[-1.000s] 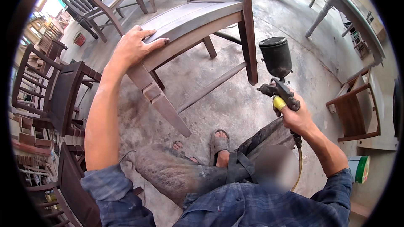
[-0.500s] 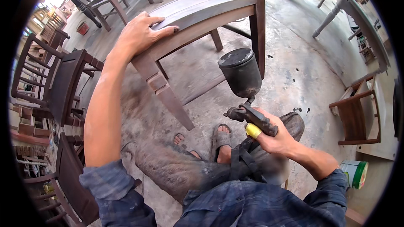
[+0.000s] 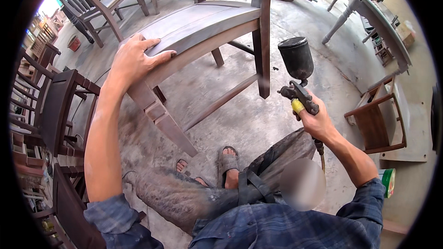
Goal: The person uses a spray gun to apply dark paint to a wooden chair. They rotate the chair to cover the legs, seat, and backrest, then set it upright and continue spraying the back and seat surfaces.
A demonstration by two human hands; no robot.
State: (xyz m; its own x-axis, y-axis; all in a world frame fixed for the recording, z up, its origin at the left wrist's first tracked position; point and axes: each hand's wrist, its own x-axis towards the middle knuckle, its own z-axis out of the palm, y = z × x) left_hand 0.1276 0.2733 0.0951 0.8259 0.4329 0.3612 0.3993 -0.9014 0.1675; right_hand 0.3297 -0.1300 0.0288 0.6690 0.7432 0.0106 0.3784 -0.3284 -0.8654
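Observation:
My left hand [image 3: 136,62] grips the near left corner of a wooden chair's seat [image 3: 203,18], which is greyish on top with browner legs and rungs. The chair is tilted, its near front leg slanting toward me. My right hand [image 3: 315,117] is closed on a black spray gun [image 3: 299,97] with an upright black cup [image 3: 295,57] on top and a hose below it. A yellow wrap covers my right thumb. The gun is right of the chair's back leg, with a visible gap between them.
Dark chairs [image 3: 57,110] stand at my left, more chairs [image 3: 104,4] and a red bucket [image 3: 74,42] farther back. At right are a grey table [image 3: 374,18], a small wooden piece [image 3: 376,120] and a white-and-green bucket [image 3: 387,182]. My sandalled feet rest on the stained concrete floor [image 3: 217,133].
The spray gun swung left in front of the chair half a second ago and is now back up to the right of it. My left hand stays on the seat.

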